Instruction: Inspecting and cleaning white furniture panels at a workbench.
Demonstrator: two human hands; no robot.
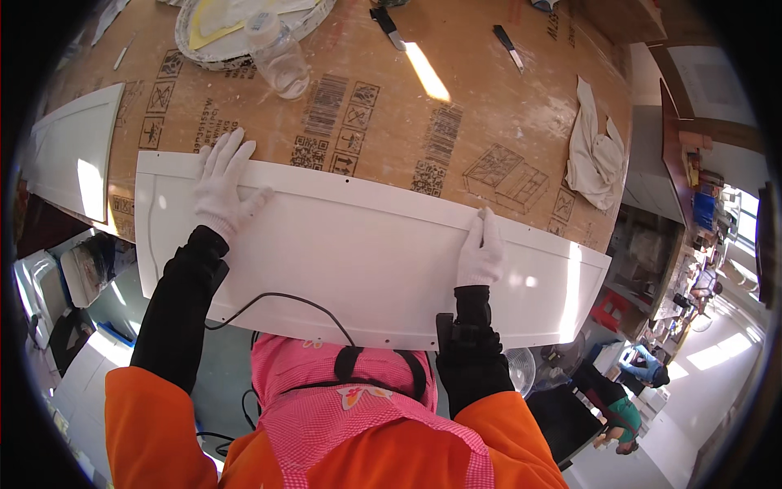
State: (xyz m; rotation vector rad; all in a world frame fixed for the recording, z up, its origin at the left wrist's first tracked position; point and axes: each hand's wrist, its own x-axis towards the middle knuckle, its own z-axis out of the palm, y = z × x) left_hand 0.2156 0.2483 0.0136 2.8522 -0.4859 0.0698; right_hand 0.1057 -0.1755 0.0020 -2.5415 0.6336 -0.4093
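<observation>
A long white panel (358,244) with a raised border and small dark holes lies across the near side of the cardboard-covered table, its near edge close to my body. My left hand (224,183), in a white glove, rests flat on the panel's left part. Its fingers are spread, with the tips reaching past the far edge. Toward the right part, my right hand (481,254), also gloved, lies on the panel with fingers stretched to the far edge. Neither hand is wrapped around anything. A thin black cable (303,297) loops over the panel's near edge.
Printed cardboard (391,130) covers the table. Toward the back are a round white tub (189,41), a clear bottle (281,61), a black-handled tool (389,31) and a small knife (505,42). Cloth (595,155) lies right, another white panel (77,151) left. People stand far right.
</observation>
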